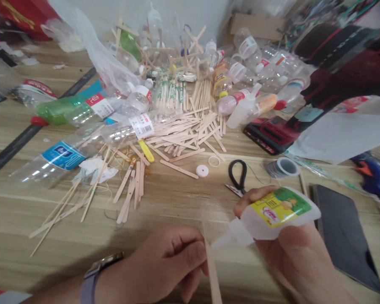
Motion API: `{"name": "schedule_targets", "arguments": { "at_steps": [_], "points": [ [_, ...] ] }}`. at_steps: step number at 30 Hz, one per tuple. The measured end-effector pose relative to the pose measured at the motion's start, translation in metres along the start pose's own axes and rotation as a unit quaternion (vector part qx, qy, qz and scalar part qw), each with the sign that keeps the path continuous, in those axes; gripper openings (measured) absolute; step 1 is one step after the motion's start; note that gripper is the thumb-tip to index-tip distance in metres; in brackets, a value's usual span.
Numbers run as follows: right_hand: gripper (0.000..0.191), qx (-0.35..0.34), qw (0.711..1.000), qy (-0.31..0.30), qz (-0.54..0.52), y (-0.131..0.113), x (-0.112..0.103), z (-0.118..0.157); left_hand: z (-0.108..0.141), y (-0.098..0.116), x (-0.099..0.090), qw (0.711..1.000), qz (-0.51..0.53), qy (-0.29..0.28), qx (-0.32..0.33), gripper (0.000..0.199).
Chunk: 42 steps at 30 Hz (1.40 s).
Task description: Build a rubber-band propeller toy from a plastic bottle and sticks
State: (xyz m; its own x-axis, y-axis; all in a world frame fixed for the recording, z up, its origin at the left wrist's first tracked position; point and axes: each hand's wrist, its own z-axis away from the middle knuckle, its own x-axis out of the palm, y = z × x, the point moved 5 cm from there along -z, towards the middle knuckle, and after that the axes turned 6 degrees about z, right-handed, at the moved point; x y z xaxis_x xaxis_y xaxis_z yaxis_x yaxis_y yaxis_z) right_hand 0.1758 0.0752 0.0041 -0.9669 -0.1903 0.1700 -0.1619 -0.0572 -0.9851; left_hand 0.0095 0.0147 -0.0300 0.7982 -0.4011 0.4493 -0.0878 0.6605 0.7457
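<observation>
My left hand [167, 261], with a watch on its wrist, pinches a flat wooden craft stick [211, 270] between thumb and fingers. The stick stands roughly upright in view, its upper end blurred. In my right hand [291, 249] is a white squeeze glue bottle [272, 213] with a yellow and green label. The bottle is tilted, its nozzle pointing left, with the tip at or very near the stick beside my left thumb. Whether the tip touches the stick, and whether any glue is on it, I cannot tell.
Loose craft sticks [180, 135] and plastic bottles [63, 155] cover the back and left. Scissors [238, 175], a tape roll [283, 167] and a phone [345, 232] lie near my right hand. A red and black power drill [278, 131] stands behind.
</observation>
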Motion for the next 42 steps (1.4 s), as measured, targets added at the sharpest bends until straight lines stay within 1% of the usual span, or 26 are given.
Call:
{"name": "schedule_targets", "arguments": {
  "at_steps": [3, 8, 11, 14, 19, 23, 27, 29, 33, 35, 37, 39, 42],
  "points": [
    [0.039, 0.017, 1.000, -0.001, 0.001, 0.005, -0.004, 0.001, 0.002, 0.005, 0.001, 0.999, -0.033, 0.015, 0.011, 0.055],
    [0.041, 0.026, 0.999, -0.035, -0.005, 0.009, -0.008, 0.004, 0.005, 0.005, 0.000, 0.996, -0.079, 0.038, 0.011, 0.044],
    [0.042, 0.017, 1.000, -0.009, -0.009, 0.008, -0.007, 0.005, 0.006, 0.005, -0.001, 0.991, -0.122, 0.056, 0.024, 0.038],
    [0.043, 0.011, 1.000, 0.013, -0.012, 0.007, -0.005, 0.005, 0.008, 0.007, -0.001, 0.985, -0.155, 0.064, 0.038, 0.035],
    [0.044, 0.007, 1.000, 0.015, 0.006, 0.007, -0.008, 0.004, 0.009, 0.007, 0.000, 0.987, -0.146, 0.055, 0.042, 0.035],
    [0.040, 0.015, 1.000, 0.002, 0.007, 0.008, -0.011, 0.003, 0.008, 0.004, 0.001, 0.993, -0.108, 0.030, 0.024, 0.043],
    [0.036, 0.027, 1.000, -0.001, -0.013, 0.007, -0.011, 0.004, 0.005, 0.005, 0.000, 0.995, -0.087, 0.043, 0.034, 0.052],
    [0.038, 0.036, 0.999, 0.022, -0.022, 0.005, -0.008, 0.005, 0.004, 0.005, 0.000, 0.995, -0.087, 0.042, 0.034, 0.053],
    [0.049, 0.092, 0.989, 0.102, -0.050, 0.003, 0.001, 0.010, 0.002, 0.003, 0.000, 0.995, -0.087, 0.039, 0.026, 0.053],
    [0.051, 0.105, 0.986, 0.117, -0.059, 0.002, 0.005, 0.012, 0.002, 0.001, 0.000, 0.995, -0.084, 0.041, 0.022, 0.052],
    [0.050, 0.104, 0.986, 0.110, -0.063, 0.002, 0.006, 0.012, 0.002, 0.000, -0.001, 0.995, -0.085, 0.045, 0.022, 0.051],
    [0.047, 0.092, 0.990, 0.088, -0.061, 0.004, 0.003, 0.011, 0.002, 0.000, -0.001, 0.995, -0.087, 0.047, 0.024, 0.049],
    [0.042, 0.043, 0.997, 0.039, -0.042, 0.006, -0.001, 0.008, 0.002, 0.002, 0.001, 0.995, -0.084, 0.045, 0.022, 0.048]
  ]
}}
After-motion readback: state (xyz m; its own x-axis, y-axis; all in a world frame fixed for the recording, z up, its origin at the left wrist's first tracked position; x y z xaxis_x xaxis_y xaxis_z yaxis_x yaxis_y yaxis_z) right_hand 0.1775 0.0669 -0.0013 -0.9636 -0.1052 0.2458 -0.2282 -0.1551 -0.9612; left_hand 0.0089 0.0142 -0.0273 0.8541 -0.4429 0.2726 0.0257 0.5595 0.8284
